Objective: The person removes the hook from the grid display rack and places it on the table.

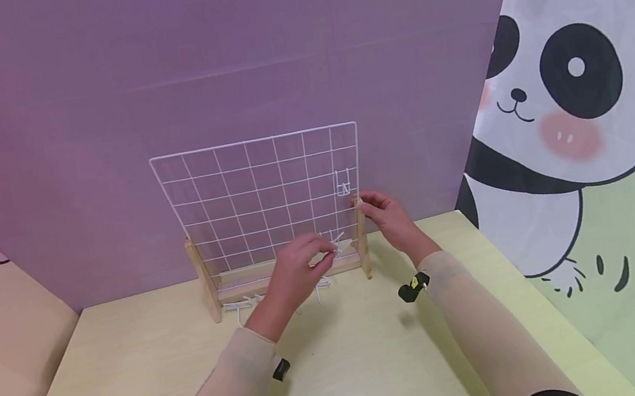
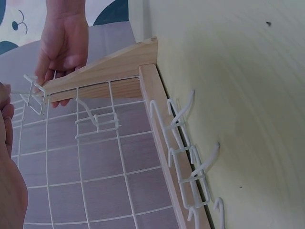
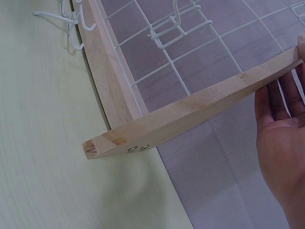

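Presently, inventory as seen from beside the bench:

- Wire grid panel (image 1: 258, 196): white coated metal, square cells, stands upright in a pale wooden base (image 1: 289, 276) w/ two tapered uprights, near the bench's far edge, close to the purple backdrop (image 1: 210, 56).
- Left hand (image 1: 298, 273): in front of the grid's bottom row, fingers (image 1: 319, 252) pinched together on a white wire hook (image 1: 338, 241). Hook lies just grid-side of the fingertips, touching or nearly touching the wires; can't tell if it's seated yet. Its long axis looks tilted, roughly pointing at the panel.
- Right hand (image 1: 391, 218): at the right wooden upright (image 1: 363, 235), fingers curled round its upper part, thumb side toward the grid. Right wrist view shows the palm lying along the upright's back edge. Left hand is the nearer one to the hook.
- Hung hook (image 1: 342, 182): same white wire, double-prong w/ a small rectangular clip frame, already on the grid in the right col., above the right hand.
- Loose hooks (image 1: 321, 288): several more, thin, glossy, curled tips, lying on the bench along the base's front rail.
- Bench (image 1: 349, 371): pale yellow-green, smooth, faint grain.
- Panda-print panel (image 1: 579, 90): off the bench's right edge.
- Sleeves beige; small black clips at both wrists.
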Tool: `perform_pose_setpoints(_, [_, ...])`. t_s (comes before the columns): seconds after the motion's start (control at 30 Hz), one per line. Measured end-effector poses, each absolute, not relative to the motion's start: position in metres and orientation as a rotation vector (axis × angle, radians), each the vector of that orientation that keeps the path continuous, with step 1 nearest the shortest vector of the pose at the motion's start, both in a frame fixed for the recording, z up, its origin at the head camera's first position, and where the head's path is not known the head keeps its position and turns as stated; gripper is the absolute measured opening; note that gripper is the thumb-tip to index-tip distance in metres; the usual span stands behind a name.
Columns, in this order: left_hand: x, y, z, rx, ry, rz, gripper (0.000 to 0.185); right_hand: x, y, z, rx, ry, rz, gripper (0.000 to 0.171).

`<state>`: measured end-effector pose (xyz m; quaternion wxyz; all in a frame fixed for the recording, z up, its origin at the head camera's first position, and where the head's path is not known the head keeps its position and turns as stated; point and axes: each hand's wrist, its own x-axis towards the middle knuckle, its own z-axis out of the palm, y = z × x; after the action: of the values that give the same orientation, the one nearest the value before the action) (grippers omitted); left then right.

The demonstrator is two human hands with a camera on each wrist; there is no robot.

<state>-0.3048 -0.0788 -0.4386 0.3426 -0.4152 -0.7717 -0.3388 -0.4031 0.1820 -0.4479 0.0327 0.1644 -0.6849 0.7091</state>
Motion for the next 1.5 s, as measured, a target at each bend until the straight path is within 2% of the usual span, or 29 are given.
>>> perform_pose_setpoints(0.5, [-0.301,-0.073,-0.454,-1.107,-2.051,-0.899,0.014,-0.403,0.182,-0.449,0.493,-2.101,2.198,0.036])
perform_pose_setpoints(0.83, [-0.301,-0.074,-0.465,-1.059,-2.139,-0.944,0.013,-0.406,0.183,-0.452,0.457,-2.097,2.208,0.030])
perform_pose_setpoints(1.5, [-0.306,-0.076,-0.484,-0.978,-2.314,-1.000,0.012,-0.407,0.182,-0.451,0.484,-2.094,2.199,0.035])
